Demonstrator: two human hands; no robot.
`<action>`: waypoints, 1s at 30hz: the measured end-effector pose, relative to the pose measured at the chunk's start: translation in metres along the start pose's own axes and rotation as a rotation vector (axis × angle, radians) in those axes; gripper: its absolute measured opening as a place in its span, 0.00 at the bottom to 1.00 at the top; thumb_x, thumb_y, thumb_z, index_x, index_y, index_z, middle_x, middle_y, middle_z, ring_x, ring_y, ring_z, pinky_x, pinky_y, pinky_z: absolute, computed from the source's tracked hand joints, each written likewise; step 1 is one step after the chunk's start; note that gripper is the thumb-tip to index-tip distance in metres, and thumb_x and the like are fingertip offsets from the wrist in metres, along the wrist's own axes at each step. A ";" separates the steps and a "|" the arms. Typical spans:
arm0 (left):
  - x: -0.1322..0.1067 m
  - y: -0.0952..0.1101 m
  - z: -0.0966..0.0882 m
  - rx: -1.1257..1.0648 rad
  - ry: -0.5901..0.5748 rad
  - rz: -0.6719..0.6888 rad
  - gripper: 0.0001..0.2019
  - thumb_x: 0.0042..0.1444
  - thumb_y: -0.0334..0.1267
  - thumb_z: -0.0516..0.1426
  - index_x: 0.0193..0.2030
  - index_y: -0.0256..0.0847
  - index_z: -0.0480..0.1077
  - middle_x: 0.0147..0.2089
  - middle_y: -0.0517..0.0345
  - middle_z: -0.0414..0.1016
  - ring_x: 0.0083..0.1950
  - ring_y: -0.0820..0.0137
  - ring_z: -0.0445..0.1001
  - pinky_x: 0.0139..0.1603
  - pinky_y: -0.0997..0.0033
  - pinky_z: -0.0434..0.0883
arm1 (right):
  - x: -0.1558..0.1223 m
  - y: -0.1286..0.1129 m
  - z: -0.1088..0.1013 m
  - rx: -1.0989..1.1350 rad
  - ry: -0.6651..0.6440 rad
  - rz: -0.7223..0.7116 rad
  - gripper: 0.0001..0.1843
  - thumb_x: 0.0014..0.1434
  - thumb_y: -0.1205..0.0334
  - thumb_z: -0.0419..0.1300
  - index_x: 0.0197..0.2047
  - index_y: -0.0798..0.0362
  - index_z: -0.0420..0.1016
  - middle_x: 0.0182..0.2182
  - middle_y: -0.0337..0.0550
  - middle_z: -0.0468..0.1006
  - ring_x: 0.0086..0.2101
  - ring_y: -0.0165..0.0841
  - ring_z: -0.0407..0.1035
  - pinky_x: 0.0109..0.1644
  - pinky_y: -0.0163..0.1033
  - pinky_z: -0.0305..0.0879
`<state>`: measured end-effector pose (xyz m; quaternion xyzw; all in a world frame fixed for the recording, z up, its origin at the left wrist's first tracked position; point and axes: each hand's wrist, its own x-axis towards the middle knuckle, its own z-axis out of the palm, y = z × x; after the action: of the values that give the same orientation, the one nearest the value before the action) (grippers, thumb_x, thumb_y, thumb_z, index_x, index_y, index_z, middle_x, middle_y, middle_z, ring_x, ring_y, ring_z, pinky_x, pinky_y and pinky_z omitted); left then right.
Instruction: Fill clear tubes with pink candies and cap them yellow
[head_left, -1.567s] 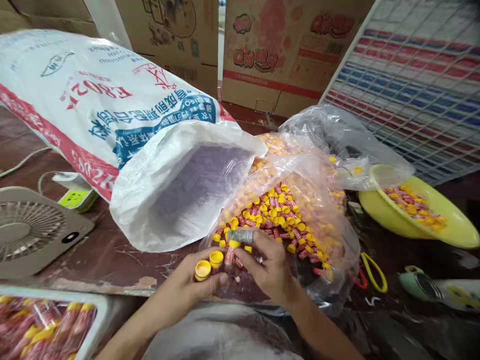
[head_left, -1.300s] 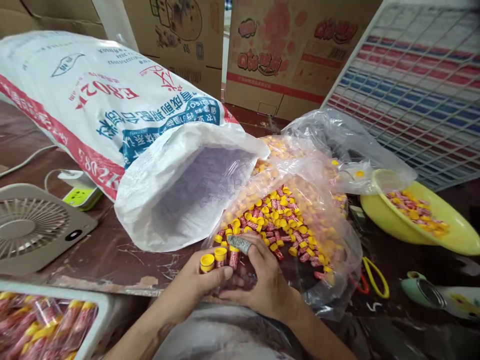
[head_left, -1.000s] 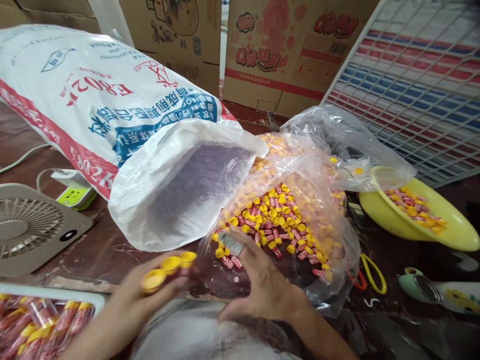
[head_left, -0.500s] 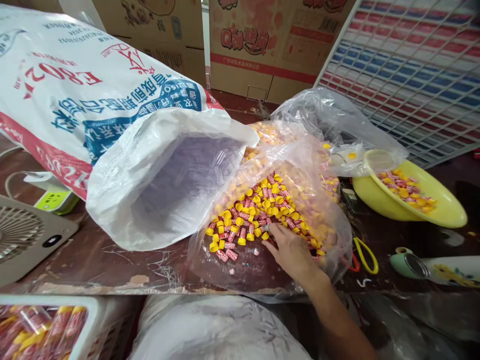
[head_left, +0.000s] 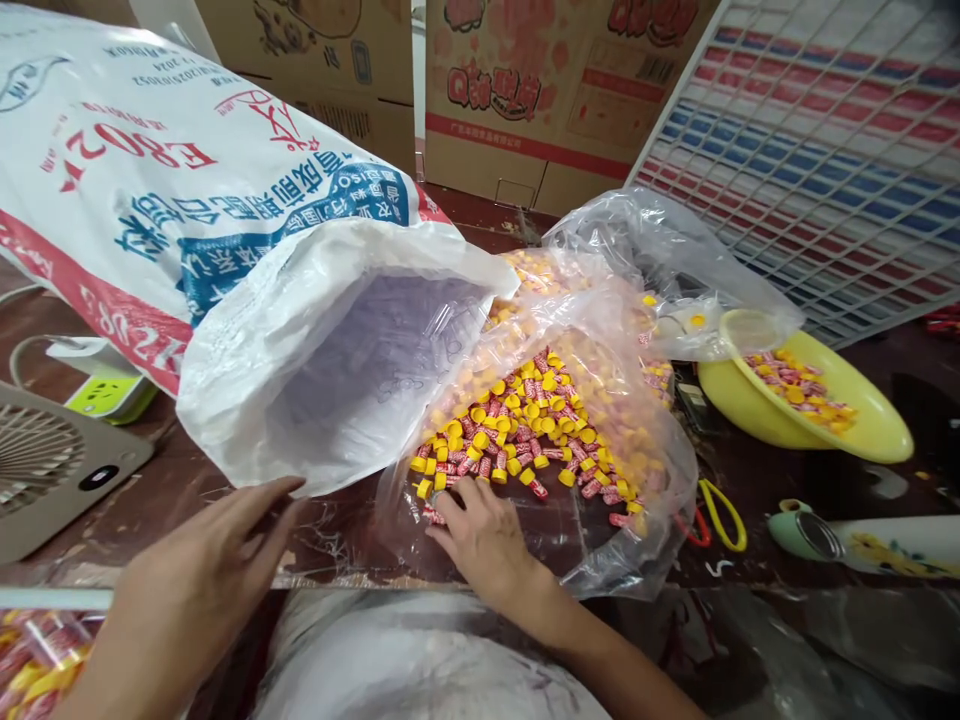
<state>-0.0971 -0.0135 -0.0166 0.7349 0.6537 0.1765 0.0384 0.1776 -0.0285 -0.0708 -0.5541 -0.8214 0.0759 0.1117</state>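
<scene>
My left hand (head_left: pixel 217 570) is raised over the table's front edge, its fingers stretched out just short of the white woven sack's open mouth (head_left: pixel 247 400). It holds nothing. My right hand (head_left: pixel 484 540) rests at the near left side of a loose pile of small red-and-white tubes with yellow caps (head_left: pixel 525 420). Its thumb and fingers are bent but apart, touching the outermost tubes; the fingertips are partly hidden. The pile lies on and inside a clear plastic bag (head_left: pixel 645 440), which covers its right and far parts.
A yellow bowl (head_left: pixel 750 405) of similar tubes tilts at the right, near yellow-and-red-handled scissors (head_left: pixel 724 515) and a flowered bottle (head_left: pixel 885 545). A fan (head_left: pixel 60 470) and a power strip (head_left: pixel 112 395) stand left. Cardboard boxes (head_left: pixel 555 130) and a white wire rack (head_left: pixel 810 160) are behind.
My right hand has moved left along the pile's near edge, and some tubes there have shifted. My left hand has come into view from the lower left.
</scene>
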 end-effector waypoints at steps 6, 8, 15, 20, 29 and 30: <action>0.002 0.053 0.042 -0.242 0.014 0.348 0.13 0.69 0.42 0.51 0.47 0.42 0.76 0.41 0.56 0.84 0.38 0.68 0.83 0.39 0.74 0.76 | -0.008 0.027 0.001 0.261 0.042 0.004 0.09 0.60 0.71 0.68 0.37 0.52 0.72 0.38 0.42 0.74 0.39 0.37 0.71 0.41 0.39 0.69; 0.001 0.067 0.057 -0.223 -0.046 0.429 0.12 0.68 0.34 0.51 0.50 0.41 0.75 0.44 0.53 0.83 0.42 0.66 0.83 0.40 0.72 0.78 | -0.011 0.042 -0.007 0.516 0.080 0.136 0.09 0.60 0.69 0.68 0.34 0.52 0.71 0.34 0.40 0.73 0.35 0.35 0.70 0.39 0.38 0.68; 0.019 0.102 0.079 0.174 -0.380 0.364 0.19 0.61 0.21 0.50 0.55 0.35 0.73 0.56 0.40 0.77 0.51 0.54 0.80 0.37 0.61 0.81 | -0.022 0.069 -0.035 1.673 0.103 0.506 0.18 0.57 0.49 0.69 0.45 0.49 0.73 0.38 0.41 0.77 0.31 0.33 0.71 0.25 0.32 0.67; 0.013 0.095 0.073 0.014 -0.301 0.357 0.12 0.66 0.28 0.51 0.51 0.38 0.72 0.47 0.47 0.79 0.43 0.60 0.81 0.36 0.65 0.80 | -0.022 0.064 -0.035 1.754 0.143 0.642 0.21 0.55 0.45 0.70 0.36 0.54 0.74 0.29 0.41 0.76 0.21 0.26 0.65 0.15 0.25 0.51; -0.006 0.124 0.062 -0.301 -0.105 0.570 0.19 0.70 0.43 0.51 0.63 0.39 0.66 0.50 0.46 0.78 0.45 0.63 0.82 0.38 0.69 0.81 | -0.018 0.027 -0.007 1.936 -0.265 0.701 0.32 0.54 0.30 0.66 0.37 0.54 0.71 0.21 0.34 0.72 0.15 0.23 0.62 0.11 0.24 0.46; -0.002 0.121 0.064 -0.270 -0.090 0.553 0.19 0.70 0.43 0.51 0.63 0.39 0.67 0.51 0.45 0.78 0.46 0.62 0.82 0.39 0.69 0.81 | -0.019 0.028 -0.008 1.937 -0.236 0.716 0.31 0.53 0.32 0.69 0.38 0.54 0.72 0.22 0.35 0.72 0.16 0.23 0.63 0.12 0.23 0.44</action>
<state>0.0370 -0.0221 -0.0418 0.8802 0.3973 0.2328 0.1150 0.2114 -0.0361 -0.0716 -0.4276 -0.2018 0.7858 0.3988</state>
